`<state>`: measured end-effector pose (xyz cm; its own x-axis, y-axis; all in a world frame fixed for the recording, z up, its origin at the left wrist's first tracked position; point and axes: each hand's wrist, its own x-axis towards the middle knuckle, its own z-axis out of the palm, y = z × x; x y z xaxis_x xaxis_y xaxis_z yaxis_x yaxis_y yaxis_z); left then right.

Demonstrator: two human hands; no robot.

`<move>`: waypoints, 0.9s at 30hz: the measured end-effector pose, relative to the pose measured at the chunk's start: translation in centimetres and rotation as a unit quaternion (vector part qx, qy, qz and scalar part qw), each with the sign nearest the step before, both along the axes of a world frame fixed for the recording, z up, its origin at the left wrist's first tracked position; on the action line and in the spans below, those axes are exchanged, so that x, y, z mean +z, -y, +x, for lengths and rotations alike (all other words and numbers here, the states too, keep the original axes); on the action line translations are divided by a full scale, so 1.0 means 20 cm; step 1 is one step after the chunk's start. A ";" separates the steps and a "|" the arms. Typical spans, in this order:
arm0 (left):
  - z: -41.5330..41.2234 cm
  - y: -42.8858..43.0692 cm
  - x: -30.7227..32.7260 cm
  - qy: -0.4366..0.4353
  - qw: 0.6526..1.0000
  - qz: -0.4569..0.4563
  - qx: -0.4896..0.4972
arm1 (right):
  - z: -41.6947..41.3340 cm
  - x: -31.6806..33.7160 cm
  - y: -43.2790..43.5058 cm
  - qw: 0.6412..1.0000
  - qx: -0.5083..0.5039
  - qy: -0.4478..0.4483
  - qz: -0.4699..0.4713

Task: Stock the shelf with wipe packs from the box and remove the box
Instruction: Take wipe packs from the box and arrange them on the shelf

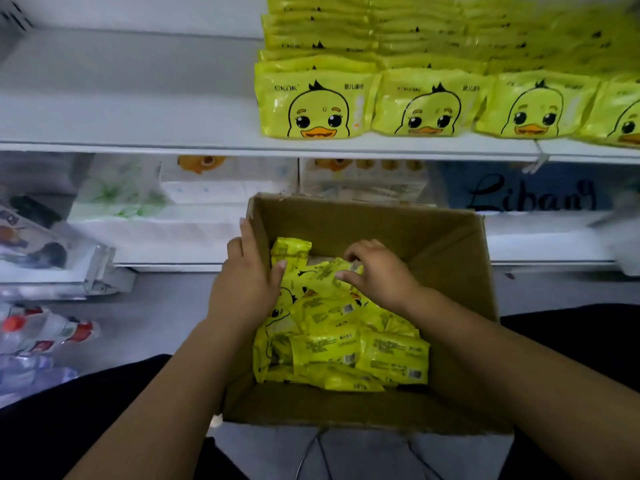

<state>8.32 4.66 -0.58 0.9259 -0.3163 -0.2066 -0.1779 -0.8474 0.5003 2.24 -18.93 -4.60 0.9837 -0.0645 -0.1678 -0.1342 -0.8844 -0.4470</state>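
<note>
An open cardboard box [446, 251] sits in front of me, below the shelf, with several yellow duck-print wipe packs [349, 348] heaped loosely inside. My left hand [247, 282] holds the box's left wall, fingers outside and thumb inside by the packs. Reaching into the box, my right hand [379, 271] curls its fingers and thumb on a wipe pack [323, 275] at the top of the heap. On the white shelf [138, 112] above, rows of the same wipe packs [318, 105] stand facing me and fill the right part.
The shelf's left half is bare white board. A lower shelf holds tissue packs [121, 195] and a blue package [533, 192]. Bottled water [41, 334] lies on the floor at the left. My dark-clothed knees flank the box.
</note>
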 end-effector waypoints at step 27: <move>0.02 -0.04 -0.13 0.065 0.996 -0.032 0.052 | -0.03 -0.51 -0.14 0.981 -0.015 -0.036 0.188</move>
<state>8.71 5.55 -3.14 0.9718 -0.2267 -0.0651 -0.1584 -0.8316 0.5323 1.63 -16.17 -14.72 0.9671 -0.0140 -0.2542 -0.2012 -0.6533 -0.7298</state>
